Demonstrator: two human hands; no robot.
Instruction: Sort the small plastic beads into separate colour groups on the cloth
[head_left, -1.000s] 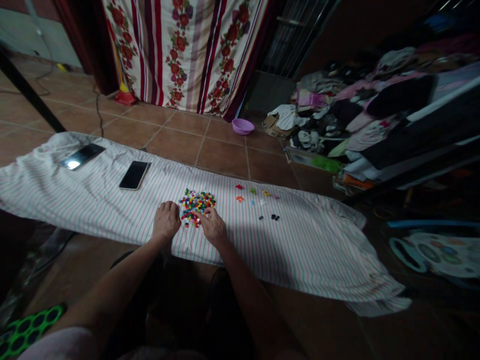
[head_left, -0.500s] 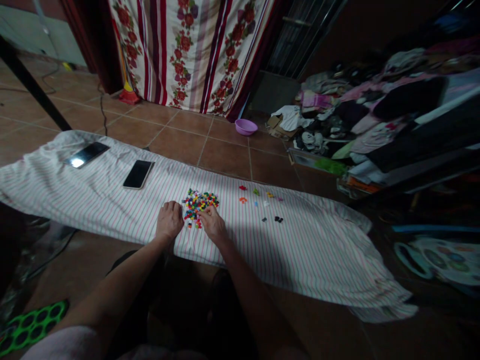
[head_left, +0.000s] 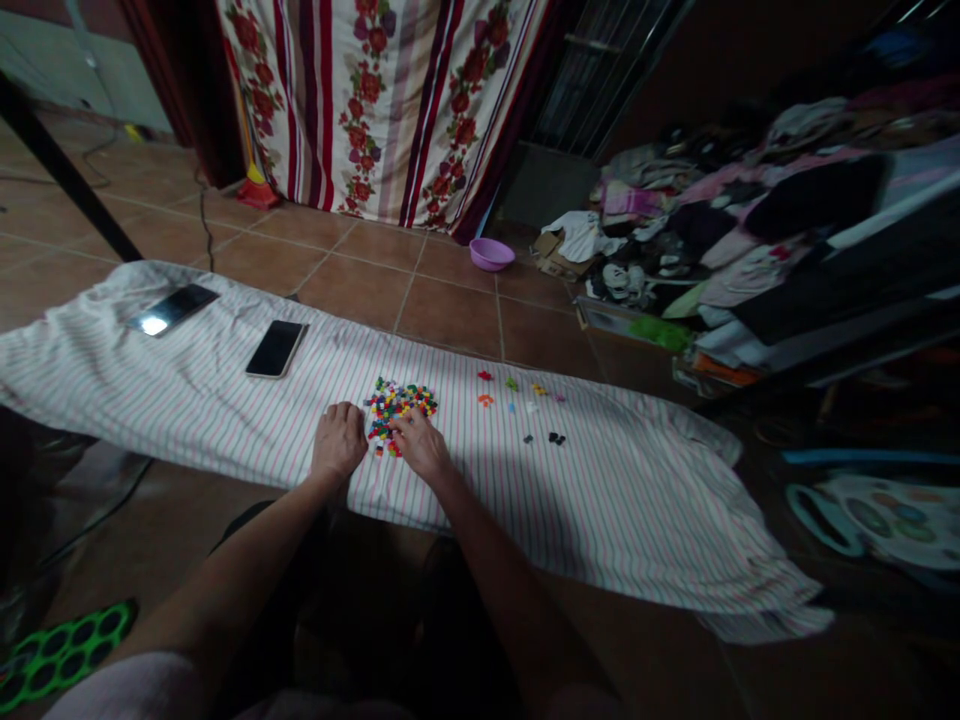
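A pile of small, many-coloured plastic pieces (head_left: 401, 400) lies on the striped cloth in front of me. My left hand (head_left: 341, 438) rests on the cloth at the pile's left edge, its fingers curled under and closed. At the lower right of the pile, my right hand (head_left: 421, 442) has its fingertips drawn together among the pieces; whatever they pinch is too small to make out. Sorted little groups lie to the right: red pieces (head_left: 484, 376), green pieces (head_left: 511, 384), yellow pieces (head_left: 538, 389), orange pieces (head_left: 486, 400) and black pieces (head_left: 556, 439).
The striped cloth (head_left: 637, 500) covers a long, low surface. Two phones lie on its left part, a dark phone (head_left: 276, 349) and a shiny one (head_left: 176, 309). Beyond are a purple basin (head_left: 492, 254) on the tiled floor and heaped clothes (head_left: 712, 215) at the right.
My right hand has shifted slightly to the left, and its fingers have changed position among the pieces. My left hand stays where it was.
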